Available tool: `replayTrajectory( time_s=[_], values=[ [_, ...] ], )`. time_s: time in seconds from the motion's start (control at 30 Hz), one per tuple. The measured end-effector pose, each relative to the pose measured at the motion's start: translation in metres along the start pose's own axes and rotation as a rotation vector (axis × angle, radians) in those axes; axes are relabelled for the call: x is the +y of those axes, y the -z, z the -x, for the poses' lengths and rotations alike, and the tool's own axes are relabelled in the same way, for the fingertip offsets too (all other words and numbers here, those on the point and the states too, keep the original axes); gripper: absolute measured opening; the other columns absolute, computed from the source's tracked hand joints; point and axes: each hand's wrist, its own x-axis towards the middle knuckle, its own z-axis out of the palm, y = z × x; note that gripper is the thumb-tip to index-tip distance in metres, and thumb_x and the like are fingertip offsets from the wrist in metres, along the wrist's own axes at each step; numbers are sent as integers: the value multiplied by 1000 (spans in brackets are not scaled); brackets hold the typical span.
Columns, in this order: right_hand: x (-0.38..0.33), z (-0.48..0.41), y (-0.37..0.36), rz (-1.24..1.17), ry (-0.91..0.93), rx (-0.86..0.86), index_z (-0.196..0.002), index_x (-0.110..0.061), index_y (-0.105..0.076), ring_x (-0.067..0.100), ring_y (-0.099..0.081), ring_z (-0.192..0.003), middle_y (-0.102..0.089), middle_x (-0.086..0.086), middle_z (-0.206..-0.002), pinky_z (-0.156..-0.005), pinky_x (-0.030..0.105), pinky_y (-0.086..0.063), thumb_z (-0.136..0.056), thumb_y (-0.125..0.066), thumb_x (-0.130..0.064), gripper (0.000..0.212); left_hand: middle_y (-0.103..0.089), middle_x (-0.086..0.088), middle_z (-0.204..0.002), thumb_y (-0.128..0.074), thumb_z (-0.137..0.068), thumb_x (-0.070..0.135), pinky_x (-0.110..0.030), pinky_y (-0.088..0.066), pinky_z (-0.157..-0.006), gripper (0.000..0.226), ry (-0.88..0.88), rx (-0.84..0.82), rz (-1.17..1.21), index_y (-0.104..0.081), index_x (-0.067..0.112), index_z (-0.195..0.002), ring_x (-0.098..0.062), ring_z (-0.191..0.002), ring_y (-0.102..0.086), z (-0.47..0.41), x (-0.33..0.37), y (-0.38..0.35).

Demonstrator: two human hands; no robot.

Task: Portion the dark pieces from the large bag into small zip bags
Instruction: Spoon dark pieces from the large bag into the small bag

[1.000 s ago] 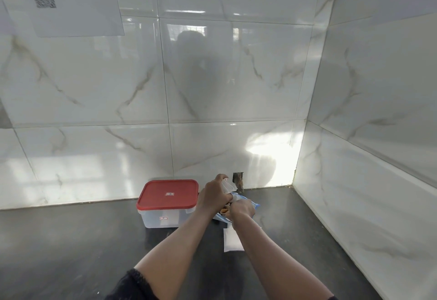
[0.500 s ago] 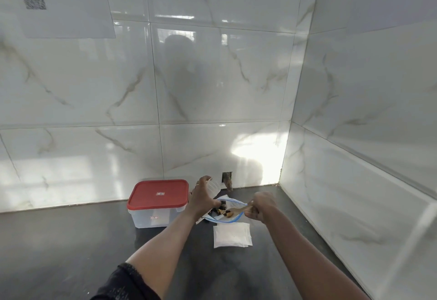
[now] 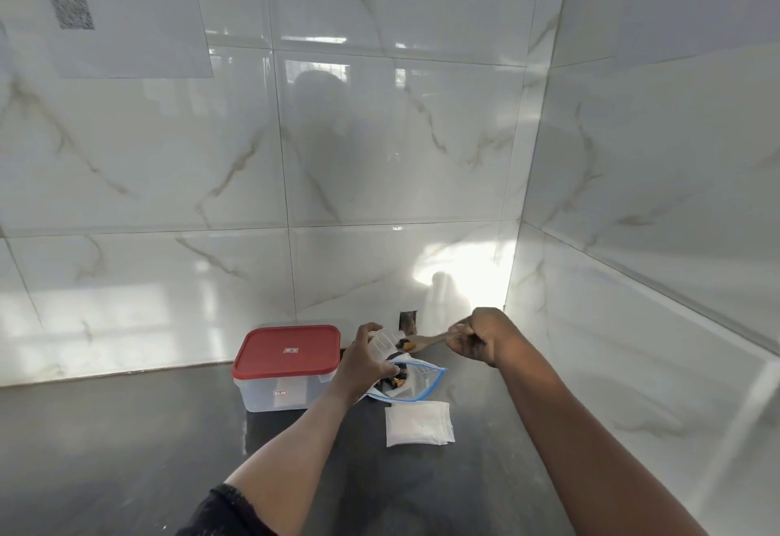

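Glossy, grey-veined white tiles (image 3: 380, 155) are seen on two walls meeting above a dark, smooth counter (image 3: 126, 451). Near its back edge, a clear rectangular box (image 3: 287, 392) is capped by a red lid (image 3: 287, 352). Just right of it, a small bag (image 3: 380, 343) of thin clear plastic is held open in the curled fingers of the left hand (image 3: 363, 362). A wooden spoon (image 3: 428, 340) is gripped by the right hand (image 3: 477, 339), fingers curled round the handle. Its bowl, loaded with dark pieces (image 3: 403, 342), is held at that bag's mouth. Below, the crumpled, blue-sealed large bag (image 3: 418, 383) lies beside a flat stack (image 3: 418, 423) of white pouches.
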Motion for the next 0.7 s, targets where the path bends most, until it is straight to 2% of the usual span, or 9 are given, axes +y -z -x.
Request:
replayTrajectory(
  time_s=[0.07, 0.17, 0.27, 0.4, 0.5, 0.6, 0.7],
  values=[
    [1, -1, -14, 7, 55, 19, -59, 1, -48, 22, -51, -38, -49, 9, -33, -40, 24, -52, -90, -31, 10, 37, -54, -4, -111, -82, -64, 15, -30, -49, -81, 76, 7, 10, -23, -40, 19, -128, -22, -94, -54, 0, 0, -1],
    [2, -1, -33, 56, 171, 59, -63, 2, -55, 25, -55, -47, -55, 15, -54, -54, 33, -55, -84, -41, 10, 27, -55, -4, -116, -81, -65, 17, -27, -44, -81, 74, -3, 22, -49, -42, 17, -128, -21, -98, -53, 1, 0, -2],
    [4, 3, -45, 284, 349, 57, -63, -6, -59, 28, -59, -56, -60, 15, -60, -69, 40, -57, -81, -44, 8, 26, -56, -4, -118, -80, -66, 15, -25, -41, -80, 71, 4, 18, -26, -43, 16, -127, -20, -101, -53, 0, -1, -2],
    [1, 13, -54, 549, 567, 12, -85, -6, -68, 26, -64, -66, -64, 11, -77, -76, 43, -59, -87, -42, 4, 28, -55, -3, -117, -79, -66, 12, -22, -38, -77, 70, 37, 47, 32, -42, 15, -126, -18, -101, -53, 0, 0, -1],
    [-1, 20, -55, 722, 663, 20, -100, -2, -70, 23, -60, -73, -64, 12, -86, -82, 37, -57, -87, -41, 4, 32, -53, -3, -115, -78, -69, 12, -18, -37, -73, 69, 38, 42, 15, -40, 12, -127, -19, -100, -52, 0, 3, 0],
    [-1, 29, -54, 791, 716, 32, -103, -3, -69, 23, -59, -76, -68, 17, -99, -79, 33, -54, -87, -42, 4, 33, -55, -5, -115, -78, -70, 12, -22, -38, -76, 68, 61, 54, 15, -41, 12, -126, -20, -100, -52, 0, 5, -1],
    [-3, 33, -50, 790, 737, 69, -106, -3, -69, 28, -64, -82, -69, 16, -103, -78, 31, -53, -89, -42, 3, 33, -56, -8, -117, -76, -71, 11, -25, -40, -81, 68, 80, 56, 10, -40, 11, -128, -21, -101, -53, 0, 7, -3]
  ],
)
